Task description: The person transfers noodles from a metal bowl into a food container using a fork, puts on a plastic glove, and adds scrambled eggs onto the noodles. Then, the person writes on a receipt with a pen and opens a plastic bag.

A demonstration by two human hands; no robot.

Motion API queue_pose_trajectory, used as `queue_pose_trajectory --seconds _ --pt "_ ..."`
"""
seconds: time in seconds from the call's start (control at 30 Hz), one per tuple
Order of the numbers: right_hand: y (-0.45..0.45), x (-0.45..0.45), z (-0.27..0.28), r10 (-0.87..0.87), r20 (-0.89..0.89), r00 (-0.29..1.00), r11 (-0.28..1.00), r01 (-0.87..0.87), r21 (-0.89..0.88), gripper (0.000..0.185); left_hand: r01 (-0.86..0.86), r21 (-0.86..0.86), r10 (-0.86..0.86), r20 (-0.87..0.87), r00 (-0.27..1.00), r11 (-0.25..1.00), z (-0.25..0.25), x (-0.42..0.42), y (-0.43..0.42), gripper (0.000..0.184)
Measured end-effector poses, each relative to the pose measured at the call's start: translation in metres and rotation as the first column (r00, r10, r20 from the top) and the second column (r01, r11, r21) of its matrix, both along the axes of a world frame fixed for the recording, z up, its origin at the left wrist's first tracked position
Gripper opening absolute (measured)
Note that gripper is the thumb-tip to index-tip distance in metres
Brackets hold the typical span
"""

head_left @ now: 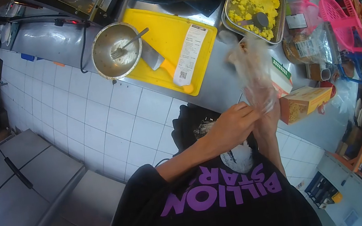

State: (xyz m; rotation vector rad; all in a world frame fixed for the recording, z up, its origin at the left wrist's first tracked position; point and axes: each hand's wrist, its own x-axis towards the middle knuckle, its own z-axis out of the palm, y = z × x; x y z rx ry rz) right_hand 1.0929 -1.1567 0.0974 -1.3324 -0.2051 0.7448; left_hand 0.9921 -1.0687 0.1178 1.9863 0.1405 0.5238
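- Purple "BILLION STAR" on the black shirt (pixel 201 225); a receipt (pixel 189 56) with QR code, its small print unreadable, on the yellow board (pixel 146 24).
- Left hand (pixel 240 119): fingertips pinched together on the clear, crinkled plastic glove (pixel 255 71), over the counter's (pixel 226 81) front edge.
- Right hand (pixel 263 98): inside it, finger spread unclear.

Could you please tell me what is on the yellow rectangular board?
A yellow-handled metal knife and a long white printed slip; a round metal bowl overlaps one edge. What lies beneath them is hidden.
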Motion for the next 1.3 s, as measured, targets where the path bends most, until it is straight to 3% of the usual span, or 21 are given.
queue_pose_trajectory --seconds 0.07,0.1,0.23,0.33,0.43,0.5,0.63,0.7,0.73,0.8,0.93,1.0,1.13,1.2,1.3 --pt "0.000 -0.006 -0.001 -0.002 0.028 1.000 0.998 0.004 -0.069 0.051 0.020 0.008 -0.020 0.027 0.999 1.000 0.001 0.002 0.004 0.017" --pt "0.002 -0.008 0.000 -0.005 0.057 0.998 0.990 0.012 -0.137 0.057 0.041 0.017 -0.042 0.055 0.998 0.999 0.001 0.004 0.006 0.016" --pt "0.002 -0.008 -0.007 -0.043 0.074 0.996 0.993 0.051 -0.109 0.062 0.095 0.031 -0.095 0.002 0.995 0.995 -0.005 0.000 0.009 0.016" --pt "-0.010 -0.002 -0.014 0.055 -0.056 0.997 0.986 -0.063 -0.153 0.061 0.121 0.031 -0.120 -0.048 0.992 0.992 -0.006 -0.001 0.007 0.017" --pt "-0.001 -0.001 -0.006 0.036 0.064 0.997 0.993 -0.028 -0.115 0.062 0.152 0.005 -0.152 -0.028 0.988 0.988 -0.008 0.000 0.005 0.019" --pt "0.012 0.000 0.002 -0.071 -0.268 0.961 0.966 0.133 0.222 0.061 0.180 0.010 -0.180 -0.025 0.983 0.984 -0.007 0.001 0.006 0.017" --pt "0.010 0.022 -0.028 -0.102 -0.269 0.958 0.963 0.163 0.214 0.069 0.274 -0.044 -0.277 -0.097 0.956 0.961 -0.008 -0.003 0.002 0.014" --pt "0.014 0.029 -0.020 -0.019 -0.354 0.935 0.921 0.154 0.357 0.080 0.311 -0.099 -0.323 -0.138 0.936 0.945 -0.011 -0.004 -0.003 0.011" --pt "0.016 0.031 -0.013 -0.037 -0.338 0.940 0.922 0.162 0.351 0.080 0.327 -0.103 -0.338 -0.119 0.934 0.939 -0.010 -0.003 -0.005 0.011" --pt "0.021 0.032 -0.003 0.086 -0.484 0.871 0.908 0.131 0.399 0.088 0.353 -0.128 -0.369 -0.136 0.919 0.927 -0.009 -0.002 -0.004 0.010" --pt "0.028 0.043 -0.008 0.115 -0.363 0.925 0.947 0.008 0.321 0.084 0.370 -0.078 -0.377 -0.128 0.917 0.926 -0.016 -0.002 -0.005 0.008" --pt "0.033 0.046 -0.009 0.071 -0.277 0.958 0.975 -0.008 0.221 0.081 0.287 -0.094 -0.300 -0.193 0.934 0.953 -0.018 -0.001 0.000 0.007" --pt "0.037 0.039 -0.008 0.038 -0.394 0.918 0.970 0.061 0.236 0.080 0.239 -0.108 -0.257 -0.205 0.944 0.965 -0.010 0.002 0.009 0.007" --pt "0.039 0.037 -0.010 0.095 -0.462 0.882 0.986 -0.021 0.163 0.083 0.233 -0.106 -0.249 -0.176 0.952 0.967 -0.015 0.002 0.007 0.007" --pt "0.040 0.037 -0.020 0.090 -0.407 0.909 0.990 -0.039 0.133 0.088 0.259 -0.113 -0.277 -0.195 0.941 0.959 -0.018 0.003 0.005 0.008"
